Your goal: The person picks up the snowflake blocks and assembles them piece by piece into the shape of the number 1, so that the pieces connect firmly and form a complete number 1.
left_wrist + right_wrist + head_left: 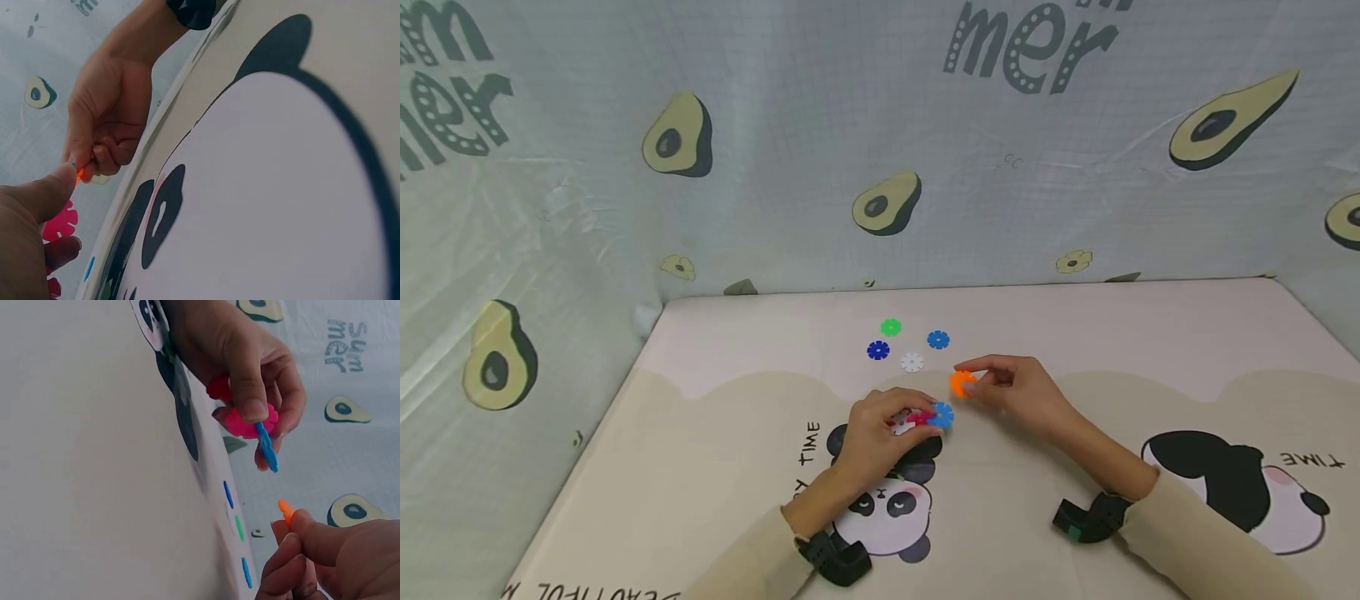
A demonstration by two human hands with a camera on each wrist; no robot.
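The table (1007, 525) has a top of pale pink and beige, with panda pictures (887, 533) and dark letters (808, 443) printed on it. In its far part lie, near each other, a green disc (891, 327), a dark blue disc (878, 350), a lighter blue disc (938, 340) and a white disc (912, 362).

Smooth plastic discs (960, 384), matt cloth sleeves (1206, 537)

Wall sheet (790, 125): "summer" (336, 347); tabletop (1000, 542): "TIME" (809, 443)

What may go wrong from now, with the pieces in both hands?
The orange disc might slip, since the right hand pinches it at one side. The blue disc projects from the left hand, so pressing there might loosen it from the pink disc. A dropped piece might bump the white disc nearby.
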